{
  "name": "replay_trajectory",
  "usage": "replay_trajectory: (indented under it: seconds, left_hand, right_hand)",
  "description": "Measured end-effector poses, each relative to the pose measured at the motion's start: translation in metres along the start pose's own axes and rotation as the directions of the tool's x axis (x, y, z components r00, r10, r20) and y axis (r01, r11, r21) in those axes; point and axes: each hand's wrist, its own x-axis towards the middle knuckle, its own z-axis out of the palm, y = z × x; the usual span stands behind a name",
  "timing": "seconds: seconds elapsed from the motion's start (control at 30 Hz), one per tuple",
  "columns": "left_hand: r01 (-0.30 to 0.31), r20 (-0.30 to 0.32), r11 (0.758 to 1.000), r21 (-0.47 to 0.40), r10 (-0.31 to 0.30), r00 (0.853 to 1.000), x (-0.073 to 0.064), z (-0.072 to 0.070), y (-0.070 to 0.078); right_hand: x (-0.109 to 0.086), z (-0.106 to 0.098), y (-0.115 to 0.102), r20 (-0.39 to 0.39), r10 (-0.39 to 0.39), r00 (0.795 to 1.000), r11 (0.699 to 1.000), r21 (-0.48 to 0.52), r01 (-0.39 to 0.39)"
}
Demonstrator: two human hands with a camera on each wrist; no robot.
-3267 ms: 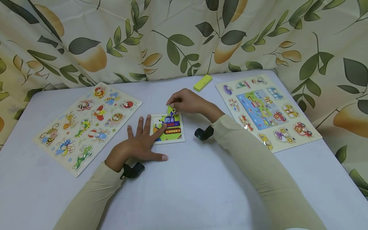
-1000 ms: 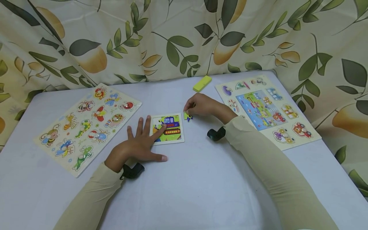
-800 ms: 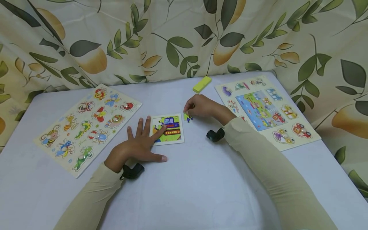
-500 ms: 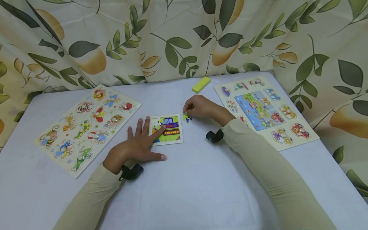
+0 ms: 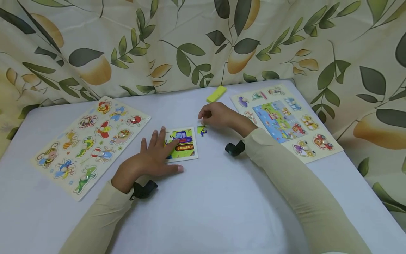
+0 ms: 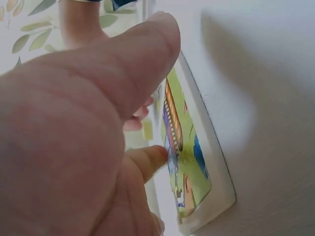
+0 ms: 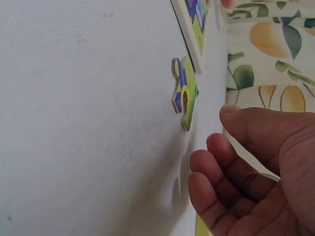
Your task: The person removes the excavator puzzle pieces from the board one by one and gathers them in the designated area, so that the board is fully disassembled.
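My left hand (image 5: 149, 162) lies spread at the small white-framed jigsaw puzzle (image 5: 196, 148), its index fingertip touching the picture of a purple and orange tracked vehicle. In the left wrist view, the thumb looms in front and hides part of the puzzle's frame (image 6: 210, 142). A green and purple jigsaw piece (image 5: 202, 131) lies flat on the table just right of the frame. My right hand (image 5: 219, 115) hovers beside that piece with nothing in it. The right wrist view shows its fingers loosely bent, apart from the jigsaw piece (image 7: 183, 93).
An insect peg puzzle board (image 5: 92, 144) lies at the left. At the right is a vehicle peg puzzle board (image 5: 317, 151), partly behind the right forearm. A yellow-green block (image 5: 216, 94) sits near the back edge, before a leaf-patterned curtain (image 5: 190, 28).
The right hand carried the jigsaw piece from the frame's upper right corner onto the table beside it, then let go and lifted slightly off. The left hand stayed on the puzzle.
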Motion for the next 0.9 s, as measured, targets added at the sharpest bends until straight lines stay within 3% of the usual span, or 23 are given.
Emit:
replay_trajectory:
  seconds: [0.33, 0.5, 0.9]
  left_hand:
    - [-0.01, 0.001, 1.0, 0.02, 0.01, 1.0, 0.002, -0.002, 0.0]
    - [0.024, 0.022, 0.999, 0.021, -0.024, 0.999, 0.008, 0.001, 0.002]
    - [0.084, 0.059, 0.996, 0.037, -0.086, 0.995, 0.014, 0.007, 0.003]
  right_hand:
    - [0.006, 0.002, -0.013, -0.012, -0.065, 0.998, 0.997, 0.036, 0.065]
    - [0.011, 0.003, -0.022, 0.003, -0.108, 0.994, 0.993, 0.04, 0.108]
    - [0.022, 0.013, -0.044, 0.107, -0.138, 0.985, 0.99, 0.045, 0.133]
